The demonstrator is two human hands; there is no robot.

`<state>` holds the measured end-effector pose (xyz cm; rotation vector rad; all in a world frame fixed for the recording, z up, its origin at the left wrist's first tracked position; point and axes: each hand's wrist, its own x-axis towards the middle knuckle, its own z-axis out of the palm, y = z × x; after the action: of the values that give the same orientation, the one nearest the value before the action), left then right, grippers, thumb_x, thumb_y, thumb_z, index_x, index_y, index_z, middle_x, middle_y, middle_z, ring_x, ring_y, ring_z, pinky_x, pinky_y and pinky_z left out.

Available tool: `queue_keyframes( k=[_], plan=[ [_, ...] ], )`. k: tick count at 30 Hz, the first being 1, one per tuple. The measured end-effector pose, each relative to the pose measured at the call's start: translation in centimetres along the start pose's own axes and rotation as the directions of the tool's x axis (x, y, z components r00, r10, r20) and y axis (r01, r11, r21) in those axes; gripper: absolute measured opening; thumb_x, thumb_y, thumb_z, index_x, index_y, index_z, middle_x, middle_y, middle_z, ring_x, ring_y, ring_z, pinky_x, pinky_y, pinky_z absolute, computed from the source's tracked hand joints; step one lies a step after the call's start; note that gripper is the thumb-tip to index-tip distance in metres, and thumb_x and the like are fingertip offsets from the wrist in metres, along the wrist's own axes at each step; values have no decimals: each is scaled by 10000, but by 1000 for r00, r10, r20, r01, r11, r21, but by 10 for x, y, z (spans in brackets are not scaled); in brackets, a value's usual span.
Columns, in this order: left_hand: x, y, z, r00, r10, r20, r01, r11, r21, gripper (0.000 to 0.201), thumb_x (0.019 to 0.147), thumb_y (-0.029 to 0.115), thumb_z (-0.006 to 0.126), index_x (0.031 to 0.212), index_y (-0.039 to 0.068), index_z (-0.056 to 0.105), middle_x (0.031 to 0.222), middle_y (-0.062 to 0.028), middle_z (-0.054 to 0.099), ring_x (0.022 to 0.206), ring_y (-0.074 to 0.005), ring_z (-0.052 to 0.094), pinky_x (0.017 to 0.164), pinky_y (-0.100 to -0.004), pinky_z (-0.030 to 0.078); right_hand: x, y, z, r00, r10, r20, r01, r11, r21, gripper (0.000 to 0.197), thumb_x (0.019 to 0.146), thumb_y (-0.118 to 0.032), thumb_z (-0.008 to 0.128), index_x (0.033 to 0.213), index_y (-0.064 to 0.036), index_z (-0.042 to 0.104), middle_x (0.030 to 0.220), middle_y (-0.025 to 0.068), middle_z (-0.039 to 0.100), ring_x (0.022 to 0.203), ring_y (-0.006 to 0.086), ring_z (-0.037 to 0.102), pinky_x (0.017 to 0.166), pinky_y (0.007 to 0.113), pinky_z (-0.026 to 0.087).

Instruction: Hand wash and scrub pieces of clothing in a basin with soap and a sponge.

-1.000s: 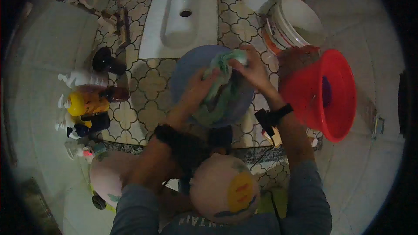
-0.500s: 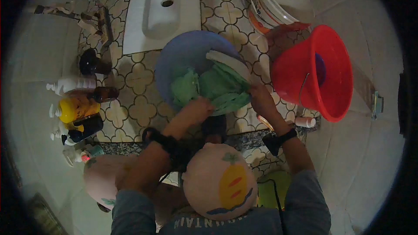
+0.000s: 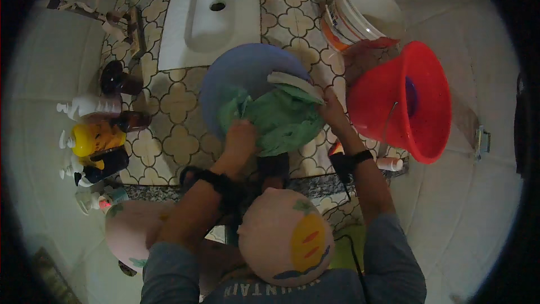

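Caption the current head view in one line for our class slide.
Left hand and right hand grip a green cloth over a blue basin, a red bucket to the right.

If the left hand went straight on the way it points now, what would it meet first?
The green cloth, which the left hand seems to grip. Beyond it, probably the inside of the blue basin, though depth is unclear.
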<state>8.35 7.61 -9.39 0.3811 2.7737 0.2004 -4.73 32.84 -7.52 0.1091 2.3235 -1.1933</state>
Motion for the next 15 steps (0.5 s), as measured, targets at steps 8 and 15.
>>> queue_keyframes(
  k=[8,15],
  plan=[
    [-9,-27,-41,954,-292,-74,283,953,-112,426,576,345,743,862,56,617,806,-106,611,864,-273,540,753,-381,413,2,-21,11,943,-116,312,-308,49,950,393,890,-241,477,1218,-30,430,1213,95,500,1095,231,491,958,398,371],
    [-17,-61,-80,746,-528,-406,218,769,-600,299,591,143,655,848,58,528,822,-122,543,813,-342,504,691,-403,423,-19,-14,23,922,-127,367,-365,32,930,431,882,-313,422,1222,-47,436,1222,98,491,1093,250,484,933,405,380]
  ],
)
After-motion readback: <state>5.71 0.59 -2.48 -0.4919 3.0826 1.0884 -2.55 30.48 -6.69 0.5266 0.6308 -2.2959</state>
